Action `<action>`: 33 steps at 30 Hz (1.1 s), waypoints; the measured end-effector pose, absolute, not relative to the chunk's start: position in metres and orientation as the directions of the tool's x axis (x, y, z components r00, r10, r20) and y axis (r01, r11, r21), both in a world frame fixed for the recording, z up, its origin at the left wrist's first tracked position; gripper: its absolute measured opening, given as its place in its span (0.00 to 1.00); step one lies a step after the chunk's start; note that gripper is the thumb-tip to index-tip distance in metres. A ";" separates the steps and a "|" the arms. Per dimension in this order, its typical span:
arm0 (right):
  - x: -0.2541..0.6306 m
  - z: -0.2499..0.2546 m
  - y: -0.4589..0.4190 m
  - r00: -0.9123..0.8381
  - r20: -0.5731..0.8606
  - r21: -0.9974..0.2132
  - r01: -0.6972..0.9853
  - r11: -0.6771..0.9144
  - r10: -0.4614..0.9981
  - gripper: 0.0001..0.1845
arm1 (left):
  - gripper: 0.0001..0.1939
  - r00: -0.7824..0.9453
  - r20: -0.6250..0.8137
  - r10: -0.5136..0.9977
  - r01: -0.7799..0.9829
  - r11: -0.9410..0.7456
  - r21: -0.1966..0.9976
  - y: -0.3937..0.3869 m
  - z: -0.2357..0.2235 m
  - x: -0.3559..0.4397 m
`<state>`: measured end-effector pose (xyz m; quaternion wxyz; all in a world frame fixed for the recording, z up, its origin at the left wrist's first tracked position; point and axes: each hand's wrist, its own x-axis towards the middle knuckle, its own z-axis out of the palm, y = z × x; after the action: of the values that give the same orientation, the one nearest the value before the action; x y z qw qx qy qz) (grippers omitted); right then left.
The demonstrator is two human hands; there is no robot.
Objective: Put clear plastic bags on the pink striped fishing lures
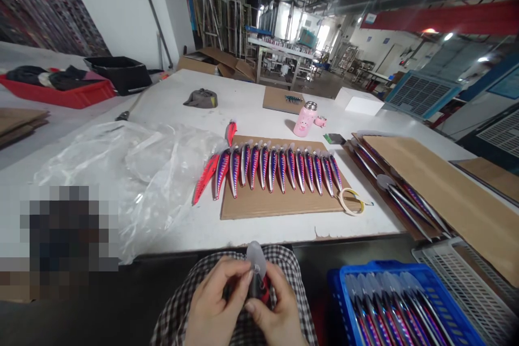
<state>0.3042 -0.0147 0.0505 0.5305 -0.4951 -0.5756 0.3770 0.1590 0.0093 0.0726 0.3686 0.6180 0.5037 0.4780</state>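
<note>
In the head view, a fishing lure (257,274) is held over the lap, just short of the near edge of the white table (263,231). Both hands grip it: the left hand (219,297) pinches near its lip with thumb and fingers, while the right hand (279,303) is curled round the other side. With only fingers and thumbs seen holding it, the smooth-looking body could slip and fall onto the checked cloth (174,303) or the floor. Pressing hard on the thin lip might bend or crack it. Farther off, the row of lures (272,170) lies so close together on the cardboard sheet (279,206) that a careless reach could knock several askew or scuff them. The held lure has a rounded, translucent lip, a dark back and red along one side; the fingers hide the rest.
</note>
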 end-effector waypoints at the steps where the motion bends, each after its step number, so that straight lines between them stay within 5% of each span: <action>1: 0.305 0.052 -0.014 0.046 0.237 -0.958 0.180 0.225 0.970 0.25 | 0.03 0.024 0.213 0.977 0.267 -0.212 0.940 0.009 0.072 0.159; 18: 0.306 0.056 -0.012 0.002 0.186 -0.966 0.185 0.182 0.983 0.25 | 0.03 0.005 0.255 0.967 0.364 -0.239 0.900 0.012 0.081 0.160; 26: 0.303 0.056 -0.010 0.050 0.234 -0.942 0.260 0.214 0.971 0.25 | 0.09 0.102 0.397 0.912 0.541 -0.386 0.747 0.016 0.079 0.161; 33: 0.304 0.053 -0.011 0.097 0.217 -0.942 0.283 0.182 0.971 0.26 | 0.06 0.036 0.331 0.943 0.490 -0.305 0.816 0.020 0.081 0.166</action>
<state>0.3045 -0.0114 0.0526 0.5054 -0.5415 -0.5792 0.3404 0.1663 0.0198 0.0806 0.2537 0.6735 0.5321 0.4460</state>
